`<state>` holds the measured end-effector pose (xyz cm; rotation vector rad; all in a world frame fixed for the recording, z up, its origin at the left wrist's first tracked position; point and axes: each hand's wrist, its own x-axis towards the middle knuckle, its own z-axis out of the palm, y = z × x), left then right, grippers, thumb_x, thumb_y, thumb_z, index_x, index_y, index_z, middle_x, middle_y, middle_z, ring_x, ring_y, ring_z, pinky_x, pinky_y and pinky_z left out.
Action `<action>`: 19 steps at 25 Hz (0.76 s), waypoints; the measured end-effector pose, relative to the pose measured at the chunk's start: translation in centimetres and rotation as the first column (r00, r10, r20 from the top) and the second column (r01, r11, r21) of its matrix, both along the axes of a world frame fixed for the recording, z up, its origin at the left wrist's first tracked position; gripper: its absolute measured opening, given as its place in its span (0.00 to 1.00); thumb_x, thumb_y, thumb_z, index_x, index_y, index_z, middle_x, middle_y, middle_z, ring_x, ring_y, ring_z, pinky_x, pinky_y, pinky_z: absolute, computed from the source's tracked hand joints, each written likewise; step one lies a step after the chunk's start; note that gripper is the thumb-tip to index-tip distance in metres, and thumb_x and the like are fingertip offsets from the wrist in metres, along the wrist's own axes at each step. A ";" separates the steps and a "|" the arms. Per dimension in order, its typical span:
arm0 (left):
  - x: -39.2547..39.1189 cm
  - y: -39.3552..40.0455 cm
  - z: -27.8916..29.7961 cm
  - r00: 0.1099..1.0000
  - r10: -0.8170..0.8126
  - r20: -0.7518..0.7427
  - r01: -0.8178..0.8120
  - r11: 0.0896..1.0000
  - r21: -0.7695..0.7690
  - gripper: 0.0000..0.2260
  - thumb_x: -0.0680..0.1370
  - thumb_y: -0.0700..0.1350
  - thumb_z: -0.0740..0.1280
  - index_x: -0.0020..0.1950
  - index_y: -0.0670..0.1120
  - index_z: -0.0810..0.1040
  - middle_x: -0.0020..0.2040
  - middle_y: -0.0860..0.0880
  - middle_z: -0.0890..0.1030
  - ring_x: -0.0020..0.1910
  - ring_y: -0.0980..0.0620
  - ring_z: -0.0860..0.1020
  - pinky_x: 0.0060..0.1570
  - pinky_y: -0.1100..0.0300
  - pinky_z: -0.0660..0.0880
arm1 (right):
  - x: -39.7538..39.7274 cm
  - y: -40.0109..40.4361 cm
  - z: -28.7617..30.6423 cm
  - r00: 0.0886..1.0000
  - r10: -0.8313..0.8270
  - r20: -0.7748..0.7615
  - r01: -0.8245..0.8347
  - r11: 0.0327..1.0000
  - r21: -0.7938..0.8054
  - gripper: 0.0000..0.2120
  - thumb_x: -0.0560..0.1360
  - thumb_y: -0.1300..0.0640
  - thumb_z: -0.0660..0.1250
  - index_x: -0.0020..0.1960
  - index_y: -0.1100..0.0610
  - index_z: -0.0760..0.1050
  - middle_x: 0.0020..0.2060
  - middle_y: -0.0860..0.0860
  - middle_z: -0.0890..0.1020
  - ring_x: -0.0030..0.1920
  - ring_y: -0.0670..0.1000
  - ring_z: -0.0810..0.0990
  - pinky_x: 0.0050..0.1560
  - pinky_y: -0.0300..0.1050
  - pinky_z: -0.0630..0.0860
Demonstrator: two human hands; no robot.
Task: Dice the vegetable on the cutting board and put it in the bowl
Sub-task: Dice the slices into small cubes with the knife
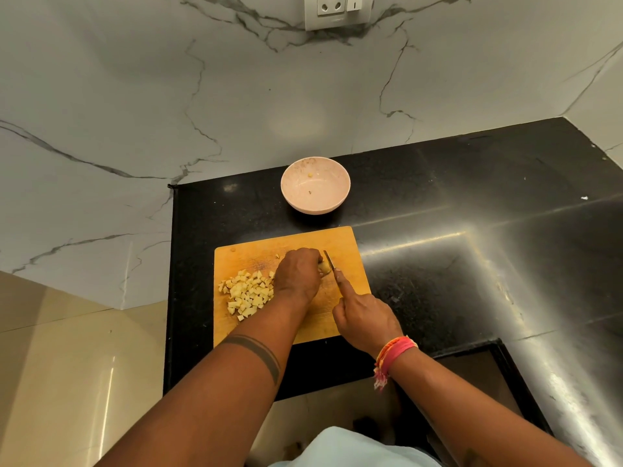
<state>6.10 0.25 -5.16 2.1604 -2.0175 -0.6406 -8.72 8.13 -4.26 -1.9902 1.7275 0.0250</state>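
Black polished stone makes up the countertop (438, 203), set into a corner of white marble-veined wall with a socket-and-switch plate (338, 10) high on it.

From the head view, a wooden cutting board (296, 239) lies near the counter's front edge. The left hand (298, 274) sits curled over the last uncut piece of vegetable (324, 267), pale and potato-like, pinning it to the board; only a sliver shows past the knuckles. The right hand (365, 320) grips the knife handle, forefinger stretched along the spine of the knife (329, 260), whose blade stands just beside that piece. A heap of pale diced cubes (247, 293) lies on the board just left of the left hand. The pink bowl (315, 185) stands behind the board, apart from it, holding only a scrap or two.

Most dicing looks done; none of it has been transferred. The blade works very close to the left fingertips, and on so small a remnant a slip could nick them. Sweeping cubes across the gap to the bowl may scatter some onto the counter.

No brand, label or writing is legible anywhere.
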 end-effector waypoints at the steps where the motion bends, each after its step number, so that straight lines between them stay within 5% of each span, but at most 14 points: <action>1: 0.0 0.0 0.1 1.000 -0.004 0.002 0.004 1.000 0.000 0.11 0.79 0.43 0.71 0.61 0.50 0.83 0.52 0.47 0.84 0.51 0.47 0.81 0.50 0.50 0.82 | 0.1 -0.3 0.0 1.000 0.005 -0.005 -0.005 1.000 0.007 0.32 0.82 0.49 0.52 0.82 0.45 0.42 0.33 0.52 0.77 0.31 0.53 0.76 0.34 0.51 0.77; 10: 0.0 -0.2 -0.3 1.000 -0.002 0.000 0.002 1.000 -0.001 0.14 0.77 0.45 0.74 0.62 0.51 0.82 0.55 0.46 0.84 0.55 0.45 0.80 0.52 0.48 0.81 | -1.0 3.5 -1.2 1.000 0.021 -0.018 -0.020 0.999 0.038 0.34 0.82 0.50 0.52 0.82 0.46 0.35 0.31 0.50 0.75 0.28 0.51 0.75 0.30 0.47 0.73; 19: -0.3 0.4 0.0 1.000 0.005 0.025 -0.004 1.000 -0.031 0.14 0.80 0.42 0.70 0.65 0.50 0.81 0.56 0.46 0.83 0.55 0.46 0.79 0.52 0.48 0.81 | -0.8 2.3 -0.2 1.000 0.008 -0.013 -0.008 1.000 0.013 0.32 0.82 0.49 0.51 0.82 0.46 0.41 0.33 0.52 0.78 0.31 0.53 0.77 0.34 0.51 0.78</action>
